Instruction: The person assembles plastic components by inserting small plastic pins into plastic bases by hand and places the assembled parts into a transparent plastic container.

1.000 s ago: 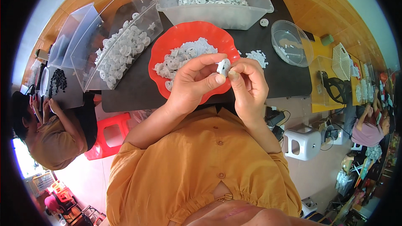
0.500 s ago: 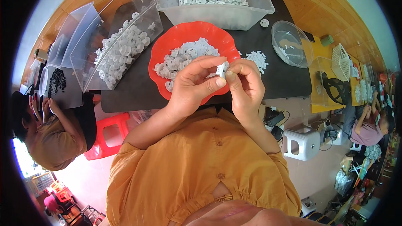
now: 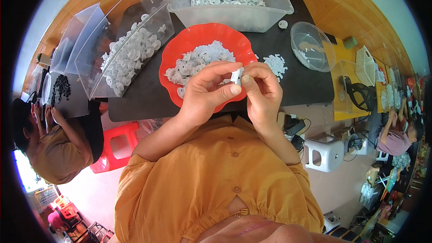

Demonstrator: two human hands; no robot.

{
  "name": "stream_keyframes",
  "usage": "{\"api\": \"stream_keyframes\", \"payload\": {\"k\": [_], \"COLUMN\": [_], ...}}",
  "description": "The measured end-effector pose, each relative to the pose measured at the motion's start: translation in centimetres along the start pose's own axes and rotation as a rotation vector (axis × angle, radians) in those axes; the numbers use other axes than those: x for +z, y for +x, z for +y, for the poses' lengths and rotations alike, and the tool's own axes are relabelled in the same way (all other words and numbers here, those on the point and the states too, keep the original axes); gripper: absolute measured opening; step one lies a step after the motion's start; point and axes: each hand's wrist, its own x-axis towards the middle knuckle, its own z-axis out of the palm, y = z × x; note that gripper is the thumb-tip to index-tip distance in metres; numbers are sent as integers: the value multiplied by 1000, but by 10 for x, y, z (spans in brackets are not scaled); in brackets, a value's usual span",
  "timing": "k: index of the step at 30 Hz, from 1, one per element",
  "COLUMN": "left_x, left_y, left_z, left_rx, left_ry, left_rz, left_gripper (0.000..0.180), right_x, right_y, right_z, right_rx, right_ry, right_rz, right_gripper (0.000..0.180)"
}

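Note:
Over the near side of a red scalloped bowl [image 3: 173,91], a small white plastic part [image 3: 236,77] is pinched between the thumb and forefinger of my left hand [image 3: 201,93]. My right hand [image 3: 264,95] is closed too, its thumb and forefinger pressed against the right side of the same part. Whether a separate small piece sits in the right fingertips is hidden. Inside the bowl lie many round white plastic parts [image 3: 183,68] and a heap of small white bits [image 3: 215,48]. To the right of my right hand, a pile of small white pieces [image 3: 275,65] rests on the black table [image 3: 310,91].
A clear bin [image 3: 225,17] of white parts stands behind the bowl; another clear bin [image 3: 92,74] lies tilted at left, spilling similar parts. A round clear tub [image 3: 312,47] sits at right. Co-workers sit at far left and far right. Stools, red [image 3: 120,146] and white [image 3: 325,153], flank me.
The white part has turned slightly between my fingertips. Both hands stay nearly in the same place, pinching it.

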Motion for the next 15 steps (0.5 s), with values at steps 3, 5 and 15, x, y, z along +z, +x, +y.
{"api": "stream_keyframes", "payload": {"k": [3,5,15], "left_x": [0,-1,-78], "left_y": [-1,-2,8], "left_z": [-1,-1,95], "left_rx": [13,-18,469], "left_ry": [-31,-27,865], "left_rz": [11,41,518], "left_gripper": [39,38,37], "right_x": [3,4,-115], "right_y": [-1,-1,45], "right_z": [1,1,-2], "right_rx": [-27,-23,-210], "right_ry": [1,17,-1303], "right_rz": [-11,-16,14], "right_gripper": [8,9,18]}}
